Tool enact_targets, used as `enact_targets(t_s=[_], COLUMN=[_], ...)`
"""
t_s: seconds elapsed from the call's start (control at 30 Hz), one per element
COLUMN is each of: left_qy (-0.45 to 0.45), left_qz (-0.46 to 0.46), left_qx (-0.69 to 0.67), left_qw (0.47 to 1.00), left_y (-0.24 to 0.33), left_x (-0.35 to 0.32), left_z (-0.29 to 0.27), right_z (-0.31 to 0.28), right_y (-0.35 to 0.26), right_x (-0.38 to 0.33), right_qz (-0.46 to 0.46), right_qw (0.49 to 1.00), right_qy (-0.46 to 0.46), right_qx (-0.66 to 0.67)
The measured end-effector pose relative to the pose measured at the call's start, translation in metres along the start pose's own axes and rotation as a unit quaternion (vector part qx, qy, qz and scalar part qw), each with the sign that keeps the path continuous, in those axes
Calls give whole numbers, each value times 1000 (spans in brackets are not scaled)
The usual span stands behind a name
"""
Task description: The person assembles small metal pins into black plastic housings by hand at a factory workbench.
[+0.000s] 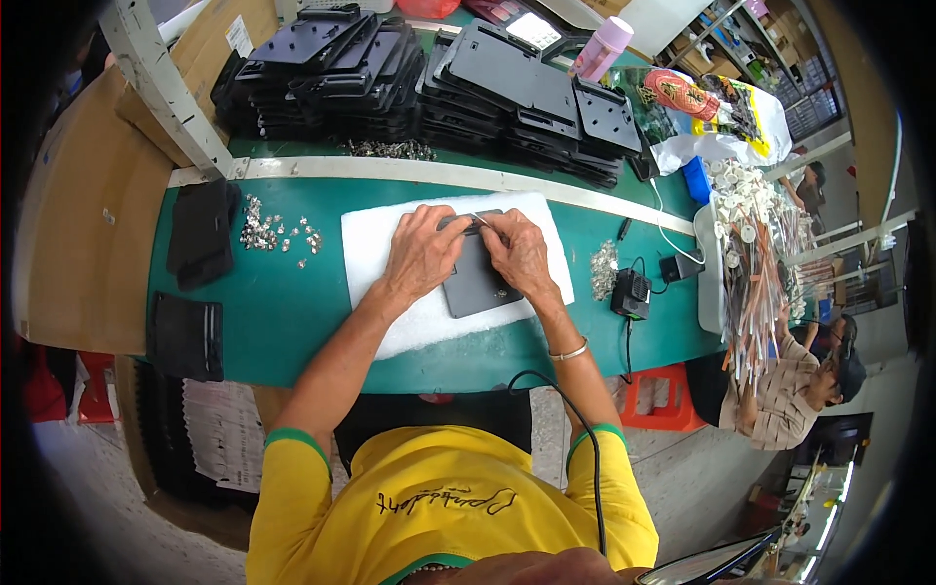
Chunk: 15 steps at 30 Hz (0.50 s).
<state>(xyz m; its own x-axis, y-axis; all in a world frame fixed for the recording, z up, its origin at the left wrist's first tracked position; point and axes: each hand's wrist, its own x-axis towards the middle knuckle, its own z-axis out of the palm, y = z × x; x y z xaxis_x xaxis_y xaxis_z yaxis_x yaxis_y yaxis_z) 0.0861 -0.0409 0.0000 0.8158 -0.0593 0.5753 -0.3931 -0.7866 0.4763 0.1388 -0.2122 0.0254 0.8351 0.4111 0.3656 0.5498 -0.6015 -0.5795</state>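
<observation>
A dark grey rectangular plastic panel (474, 280) lies on a white foam sheet (375, 255) in front of me. My left hand (425, 250) is closed over the panel's upper left edge, fingers curled and thumb and forefinger pressed together near the top. At the upper right of the panel, my right hand (517, 255) is also closed, its fingertips pinching a thin whitish piece at the far edge. The fingertips of both hands almost meet there and hide most of that piece. A small metal part (501, 293) shows on the panel's lower right.
Small metal parts (261, 230) lie loose at left, beside stacked black pieces (203, 234). Clear small parts (604, 270) and a black adapter (632, 295) sit at right. Black panels (512, 73) are piled behind a white rail (390, 170). A bin (711, 283) holds wired parts.
</observation>
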Motion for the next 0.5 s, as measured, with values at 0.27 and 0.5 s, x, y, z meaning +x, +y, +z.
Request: enact_targets(t_s=[0.27, 0.5], left_qy=[11, 5], left_qz=[22, 23], left_qx=[-4, 5], left_qw=[1000, 1000], left_y=[-1, 0], left_x=[0, 2], left_z=[1, 0], right_z=[1, 0], right_y=[0, -3], right_x=[0, 4], right_qz=[0, 29], right_qw=[999, 999], right_qy=[-35, -14], right_qx=[-14, -5])
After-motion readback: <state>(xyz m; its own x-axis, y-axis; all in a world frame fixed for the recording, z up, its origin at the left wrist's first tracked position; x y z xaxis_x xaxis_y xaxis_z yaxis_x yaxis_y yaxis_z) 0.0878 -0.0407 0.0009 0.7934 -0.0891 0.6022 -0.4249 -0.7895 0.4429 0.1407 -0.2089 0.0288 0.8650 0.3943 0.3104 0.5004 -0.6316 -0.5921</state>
